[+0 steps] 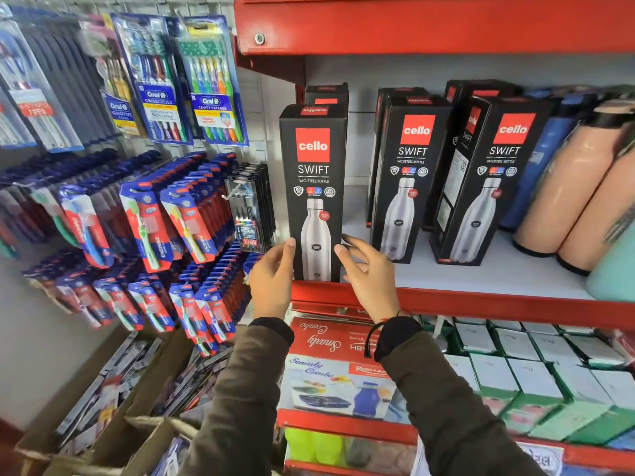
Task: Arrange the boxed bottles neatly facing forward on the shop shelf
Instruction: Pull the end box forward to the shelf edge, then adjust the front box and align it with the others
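A black Cello Swift boxed bottle [312,173] stands upright at the left front of the white shelf with the red lip [481,305], its printed face to me. My left hand [271,280] grips its lower left edge, thumb on the front. My right hand [371,273] holds the lower right edge loosely, thumb on the front corner and fingers spread. A second box [326,92] stands right behind it. Two more boxed bottles, a middle one [409,173] and a right one [498,173], stand further right, turned slightly to the left, with others behind them.
Loose peach bottles [567,187], a blue one [546,159] and a teal one [615,269] fill the shelf's right end. Toothbrush packs [178,214] hang on hooks to the left. Below lie a red combo box [330,341] and several green and white cartons [536,379].
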Demonstrator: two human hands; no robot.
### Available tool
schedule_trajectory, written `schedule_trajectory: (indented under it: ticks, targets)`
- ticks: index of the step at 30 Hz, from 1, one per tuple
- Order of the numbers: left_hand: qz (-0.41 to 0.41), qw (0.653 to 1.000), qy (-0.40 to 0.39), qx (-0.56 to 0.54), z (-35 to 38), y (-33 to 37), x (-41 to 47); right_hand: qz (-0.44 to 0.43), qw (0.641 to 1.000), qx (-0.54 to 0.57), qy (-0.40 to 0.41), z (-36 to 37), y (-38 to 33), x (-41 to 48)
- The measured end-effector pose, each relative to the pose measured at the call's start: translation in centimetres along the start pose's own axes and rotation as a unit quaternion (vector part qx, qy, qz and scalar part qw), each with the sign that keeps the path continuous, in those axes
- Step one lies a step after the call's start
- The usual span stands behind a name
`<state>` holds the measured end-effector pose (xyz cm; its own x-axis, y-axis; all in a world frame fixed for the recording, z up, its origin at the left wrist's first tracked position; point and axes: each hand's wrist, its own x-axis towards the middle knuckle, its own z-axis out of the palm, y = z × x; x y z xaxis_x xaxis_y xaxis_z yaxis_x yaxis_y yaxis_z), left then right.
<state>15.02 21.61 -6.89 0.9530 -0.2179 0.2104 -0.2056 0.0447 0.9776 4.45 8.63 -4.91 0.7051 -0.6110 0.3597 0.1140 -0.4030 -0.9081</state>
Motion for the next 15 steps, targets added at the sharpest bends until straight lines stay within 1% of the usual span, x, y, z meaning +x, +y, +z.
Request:
schedule_trajectory:
  ticks: [2,4,6,7,9,11,13,15]
  targets:
    - [0.029,0.997,0.066,0.014,0.8,-0.3,-1.3,0.004,1.0,-0.003,-0.002,-0.5,0.2,-0.3]
    - [0.059,0.991,0.123,-0.001,1.7,-0.4,-2.5,0.007,1.0,-0.006,0.003,-1.4,0.7,-0.8]
    - [0.101,0.983,0.155,-0.012,2.8,-0.5,-3.7,-0.006,1.0,-0.017,0.02,-2.8,1.1,-1.1]
    - [0.124,0.98,0.158,-0.01,3.4,-0.4,-4.3,-0.011,0.999,-0.022,0.031,-3.5,1.3,-1.2]
    - [0.162,0.977,0.141,-0.017,5.1,0.1,-5.6,-0.016,0.998,-0.029,0.054,-5.0,1.6,-1.1]
    - [0.191,0.976,0.096,-0.029,7.1,0.7,-6.7,-0.016,0.997,-0.025,0.075,-6.5,1.9,-0.7]
    - [0.193,0.98,0.024,-0.036,9.2,1.4,-7.2,-0.014,0.995,-0.027,0.092,-7.8,2.3,0.0]
    - [0.168,0.984,-0.056,-0.028,11.2,2.3,-7.2,0.0,0.994,-0.036,0.104,-8.8,2.7,1.1]
